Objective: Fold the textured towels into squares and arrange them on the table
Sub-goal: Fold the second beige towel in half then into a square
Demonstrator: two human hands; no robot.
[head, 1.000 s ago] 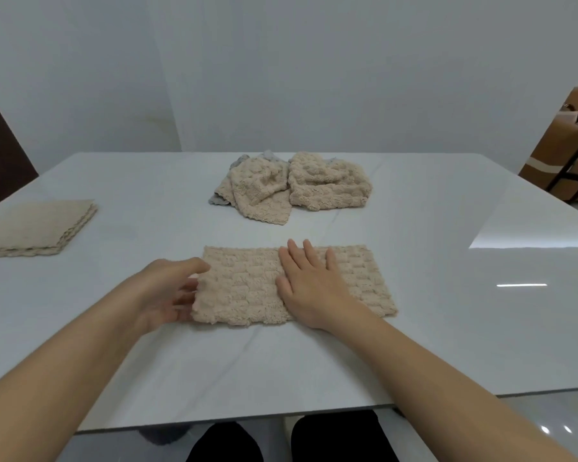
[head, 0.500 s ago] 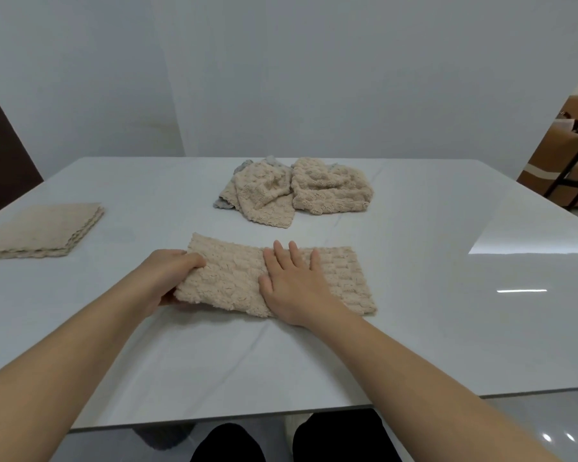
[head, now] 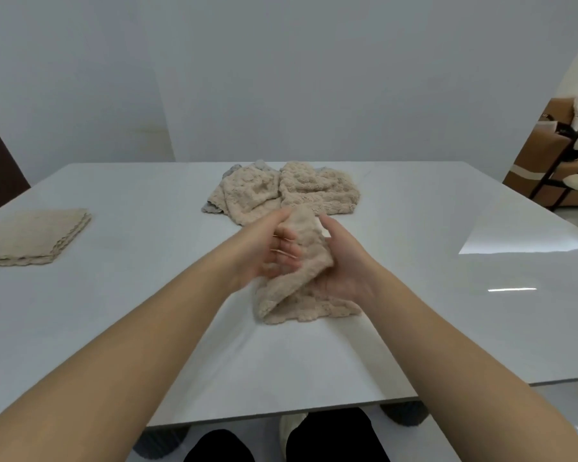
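The towel [head: 292, 305] being worked on lies in the middle of the table [head: 147, 311], straight in front of the person, with its right half flat on the surface and its left half lifted up into a standing flap between the two hands. The left hand [head: 274, 248] is blurred, but its thumb looks hooked over the flap's top edge with the fingers curled on the near side, so I take it to be gripping the cloth. The right hand [head: 346, 265] sits close against the flap's other face, thumb pointing up; its fingers are hidden behind the fabric and I cannot tell whether they clasp it or merely brace it. The hands are nearly together, only the cloth between them. To finish this fold well, I would say the flap should be carried toward three o'clock and laid so its edge meets the far edge of the flat half, corners matched, the right hand slipping out before the cloth lands and then smoothing outward so the thick weave does not bunch at the crease. Behind it at twelve o'clock waits the pile of loose towels [head: 287, 191], and over at nine o'clock, well apart, sits the folded stack [head: 34, 235], which the finished square should match.
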